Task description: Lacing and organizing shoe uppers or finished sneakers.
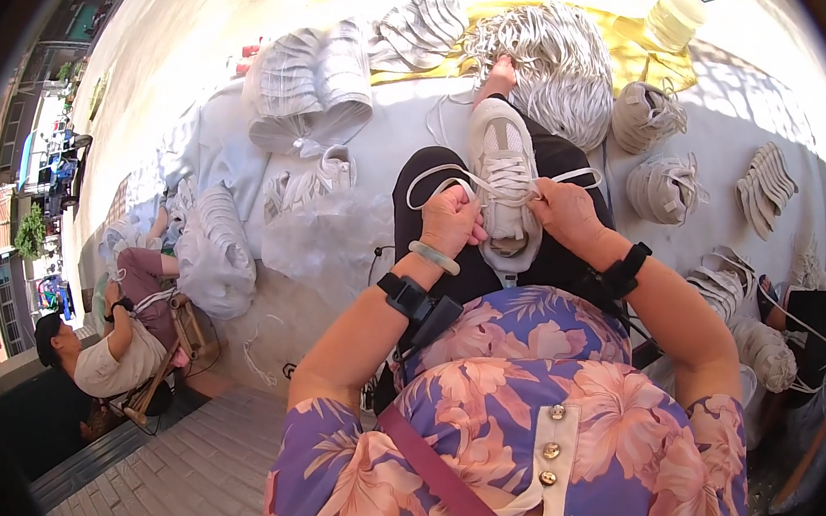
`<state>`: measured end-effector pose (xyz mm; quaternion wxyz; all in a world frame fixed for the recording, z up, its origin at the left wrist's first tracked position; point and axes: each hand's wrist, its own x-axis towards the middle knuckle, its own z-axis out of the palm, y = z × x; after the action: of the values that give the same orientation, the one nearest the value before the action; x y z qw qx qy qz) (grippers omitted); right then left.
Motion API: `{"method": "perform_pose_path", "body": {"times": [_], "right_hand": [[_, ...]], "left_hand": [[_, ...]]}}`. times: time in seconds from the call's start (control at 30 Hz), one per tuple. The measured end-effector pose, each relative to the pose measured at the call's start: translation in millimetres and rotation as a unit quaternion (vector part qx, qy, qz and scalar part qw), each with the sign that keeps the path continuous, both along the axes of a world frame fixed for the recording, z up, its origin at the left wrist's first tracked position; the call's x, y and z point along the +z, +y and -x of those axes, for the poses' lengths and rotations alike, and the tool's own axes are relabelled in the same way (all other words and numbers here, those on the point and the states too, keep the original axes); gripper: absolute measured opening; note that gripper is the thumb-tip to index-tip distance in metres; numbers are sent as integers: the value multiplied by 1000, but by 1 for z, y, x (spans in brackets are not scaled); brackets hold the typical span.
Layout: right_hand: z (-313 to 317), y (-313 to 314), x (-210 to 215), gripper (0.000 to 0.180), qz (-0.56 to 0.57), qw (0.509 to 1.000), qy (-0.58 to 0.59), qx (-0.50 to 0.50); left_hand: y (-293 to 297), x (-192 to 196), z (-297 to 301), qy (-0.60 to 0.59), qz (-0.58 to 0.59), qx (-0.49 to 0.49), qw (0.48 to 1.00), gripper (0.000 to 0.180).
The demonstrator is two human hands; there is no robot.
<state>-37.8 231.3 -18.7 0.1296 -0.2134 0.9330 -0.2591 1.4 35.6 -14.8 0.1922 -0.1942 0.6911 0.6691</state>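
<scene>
A white sneaker rests between my thighs, its toe pointing away from me. White shoelace crosses its tongue in rows, and loose ends loop out to both sides. My left hand is closed by the shoe's left edge, with a lace end looping out above the fingers. On the other side, my right hand pinches the lace close to the eyelets, and a loop rises past its knuckles. Both hands are at the upper part of the lacing.
A heap of white laces lies on yellow cloth ahead. Stacked shoe uppers in clear plastic stand left, more bundles right. A yellowish jug stands far right. Another person sits on a chair at left.
</scene>
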Motion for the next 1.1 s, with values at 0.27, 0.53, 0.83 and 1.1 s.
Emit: {"method": "perform_pose_path", "body": {"times": [0.27, 0.53, 0.83, 1.1], "right_hand": [[3, 11, 10, 31, 80, 952, -271, -118], [-3, 9, 26, 38, 21, 964, -255, -77], [-8, -2, 15, 41, -45, 993, -105, -1], [4, 5, 15, 37, -22, 978, -205, -32]], "left_hand": [[3, -7, 10, 310, 380, -177, 853, 7], [9, 14, -3, 184, 356, -137, 906, 28], [7, 10, -10, 294, 409, -244, 829, 42], [10, 11, -8, 257, 453, -224, 824, 30]]}}
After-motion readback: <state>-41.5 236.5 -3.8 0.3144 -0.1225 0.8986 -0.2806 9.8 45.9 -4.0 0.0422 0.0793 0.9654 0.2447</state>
